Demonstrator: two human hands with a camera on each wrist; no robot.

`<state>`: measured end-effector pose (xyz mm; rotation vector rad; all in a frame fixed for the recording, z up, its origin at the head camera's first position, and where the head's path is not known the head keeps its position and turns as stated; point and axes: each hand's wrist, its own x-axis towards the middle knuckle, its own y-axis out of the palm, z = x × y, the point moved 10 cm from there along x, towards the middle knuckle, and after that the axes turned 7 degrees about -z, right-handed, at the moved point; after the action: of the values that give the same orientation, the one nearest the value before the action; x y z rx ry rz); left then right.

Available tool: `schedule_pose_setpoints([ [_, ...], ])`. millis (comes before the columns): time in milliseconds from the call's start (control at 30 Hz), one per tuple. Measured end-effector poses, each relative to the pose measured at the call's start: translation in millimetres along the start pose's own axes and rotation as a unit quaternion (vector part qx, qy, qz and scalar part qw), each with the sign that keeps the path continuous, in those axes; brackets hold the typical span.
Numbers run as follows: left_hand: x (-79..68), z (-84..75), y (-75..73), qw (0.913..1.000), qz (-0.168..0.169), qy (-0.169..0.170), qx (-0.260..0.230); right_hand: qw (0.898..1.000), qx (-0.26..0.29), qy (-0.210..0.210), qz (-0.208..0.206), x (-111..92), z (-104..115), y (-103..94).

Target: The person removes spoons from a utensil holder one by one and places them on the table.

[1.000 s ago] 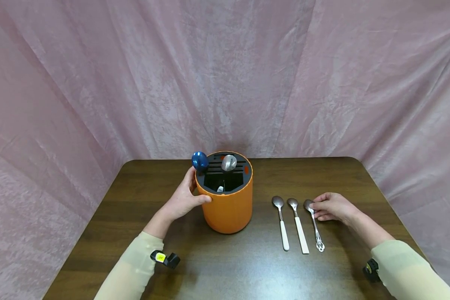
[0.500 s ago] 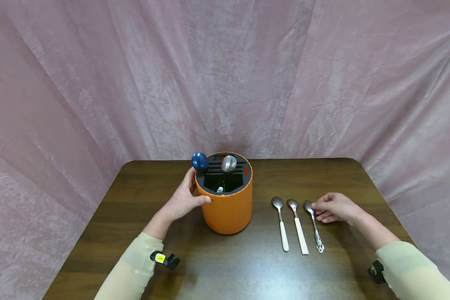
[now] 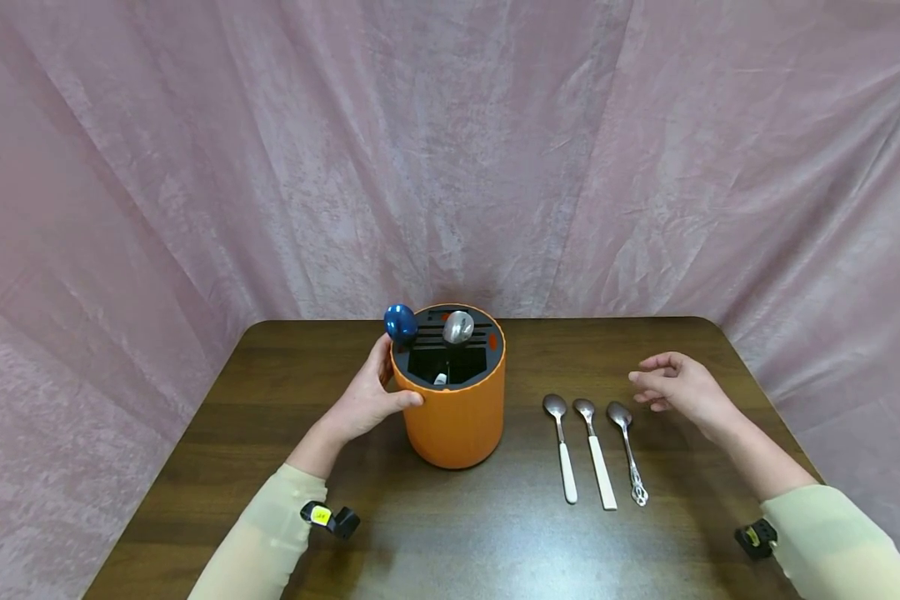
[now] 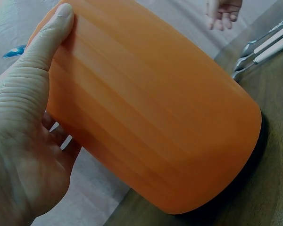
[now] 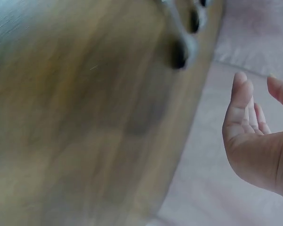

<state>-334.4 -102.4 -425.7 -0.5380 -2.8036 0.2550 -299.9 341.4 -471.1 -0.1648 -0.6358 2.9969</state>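
Note:
My left hand [image 3: 367, 398] grips the upper left side of an orange cylindrical utensil holder [image 3: 457, 429], thumb across its front and the other fingers behind. From its black slotted top rise a blue ladle-like bowl end [image 3: 400, 322] and a silver spoon head [image 3: 458, 327]. On the right, three spoons lie side by side: a white-handled spoon [image 3: 562, 450], another white-handled spoon [image 3: 597, 454] and an ornate silver spoon [image 3: 629, 454]. My right hand [image 3: 678, 387] hovers above and right of the silver spoon, fingers loosely bent and holding nothing. In the right wrist view its thumb and fingers are apart.
The brown wooden table [image 3: 285, 375] has its far edge against a pink velvet curtain [image 3: 450, 150]. A small white item [image 3: 440, 378] shows inside the holder's large front opening. Each wrist wears a small black camera.
My right hand has let go of the ornate silver spoon and lifted up and away to the right. The spoon stays beside the other two. My left hand keeps its hold on the utensil holder.

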Motion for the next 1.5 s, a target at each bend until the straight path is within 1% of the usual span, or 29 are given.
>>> schedule_pose_setpoints([
  [133, -0.3, -0.2, -0.3, 1.0000, -0.002, -0.001, 0.004, 0.999, -0.017, -0.034, -0.030, -1, 25, -0.7],
  [267, -1.0, -0.8, -0.1, 1.0000, -0.002, 0.000, 0.003, 0.997, -0.014, -0.059, -0.049, -3, 48, 2.8],
  [500, -0.7, -1.7, 0.1, 1.0000, 0.000, 0.000, -0.002, 0.994, 0.026, -0.085, -0.066, -7, 76, 10.1],
  [633, -0.4, -1.1, -0.4, 1.0000, -0.001, 0.001, 0.000, 0.989, 0.058, -0.111, -0.077, -8, 95, 15.2],
  [800, -0.1, -0.1, -0.5, 1.0000, 0.000, 0.002, 0.001, 0.983, 0.067, -0.143, -0.088, -11, 119, 24.9],
  [900, -0.2, 0.8, -0.7, 1.0000, -0.001, -0.001, 0.001, 0.980, 0.070, -0.161, -0.088, -12, 131, 33.7],
  [1133, -0.6, 1.6, -1.3, 1.0000, 0.000, -0.004, 0.002, 0.969, 0.118, -0.203, -0.077, -17, 159, 57.3],
  [1200, -0.7, 1.6, -1.6, 1.0000, 0.000, -0.002, 0.003, 0.967, 0.121, -0.213, -0.072, -18, 166, 64.4],
  [1333, -0.8, 2.5, -2.4, 1.0000, -0.002, -0.004, 0.004, 0.963, 0.127, -0.228, -0.063, -19, 178, 78.3],
  [1500, -0.6, 2.7, -2.2, 0.9999, -0.001, -0.009, 0.004, 0.961, 0.138, -0.236, -0.052, -19, 190, 94.5],
])
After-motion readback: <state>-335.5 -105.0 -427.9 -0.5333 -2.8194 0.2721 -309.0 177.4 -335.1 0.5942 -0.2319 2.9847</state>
